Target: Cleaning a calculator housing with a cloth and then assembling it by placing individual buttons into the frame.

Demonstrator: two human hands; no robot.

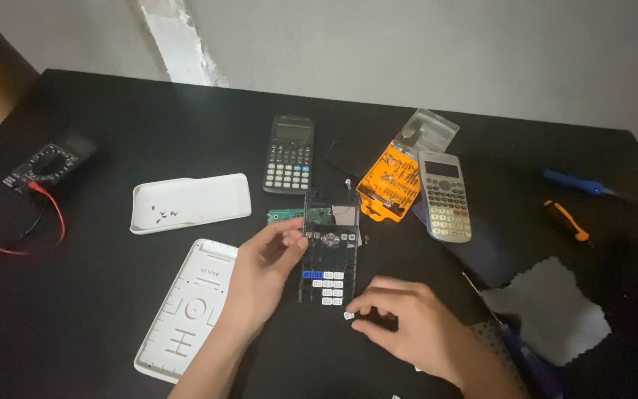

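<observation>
A: Two hands work over one opened calculator front (329, 251), a black shell lying flat at the middle of the dark table (97, 310). Why is the left hand (263, 270) placed at its edge?

B: Left thumb and fingertips (295, 238) pinch the shell's left side near the round navigation keys, apparently to keep the frame from sliding while the keys are handled. The grip is narrow, closed on the shell itself

A: And the right hand (415, 325)?

B: It rests just below the shell's lower end, fingers curled inward, with a small white key (348, 315) at its fingertips. Whether the key is pinched or only touched cannot be told. Some white and blue keys already sit in the lower rows of the frame; other openings above look empty

A: Why are the loose parts spread out as shown?

B: A white cover (190, 203), lying hollow side up to the upper left, serves as a tray: several tiny dark screws (162, 214) lie in it, probably so they cannot roll off. A second white back panel (186, 310) lies inner face up beside the left forearm. A green circuit board (283, 215) peeks out just left of the shell's top

A: And the periphery?

B: One intact black calculator (289, 155) and one grey calculator (445, 196) lie above, with an orange bit holder (389, 185) between them. A multimeter (46, 164) with red lead sits far left; a grey cloth (555, 310) and two screwdrivers (570, 219) lie at right, within reach but well apart from the hands
</observation>
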